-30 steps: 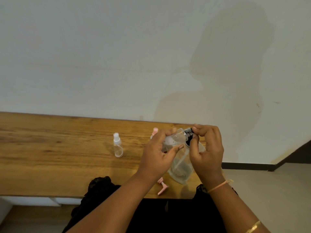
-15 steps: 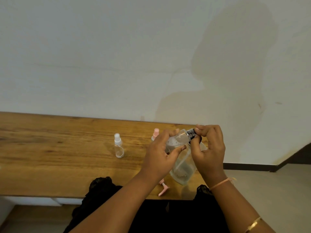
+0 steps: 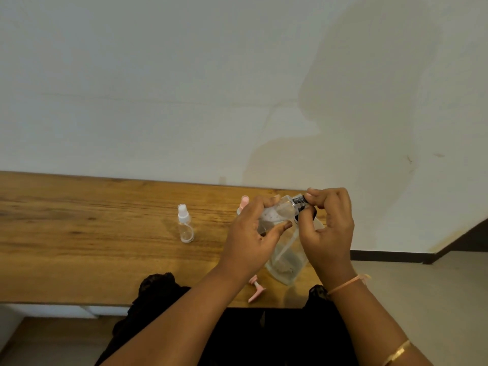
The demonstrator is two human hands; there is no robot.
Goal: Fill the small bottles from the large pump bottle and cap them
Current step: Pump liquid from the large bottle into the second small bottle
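My left hand (image 3: 250, 233) grips a small clear bottle (image 3: 274, 215), held tilted above the table with its neck pointing right. My right hand (image 3: 327, 228) pinches the black cap (image 3: 299, 200) on that bottle's neck. Below both hands stands the large clear bottle (image 3: 286, 260), its top hidden behind my fingers. A pink pump head (image 3: 254, 287) lies on the table near the front edge. A small clear spray bottle with a white cap (image 3: 184, 224) stands upright to the left. A pink-capped small bottle (image 3: 243, 203) shows behind my left hand.
The wooden table (image 3: 79, 233) runs along a white wall and ends just right of my hands, where the floor (image 3: 422, 299) drops away. My black clothing fills the space below the front edge.
Both hands have stayed over the large bottle with the small bottle between them. My right fingers have shifted slightly on the black cap.
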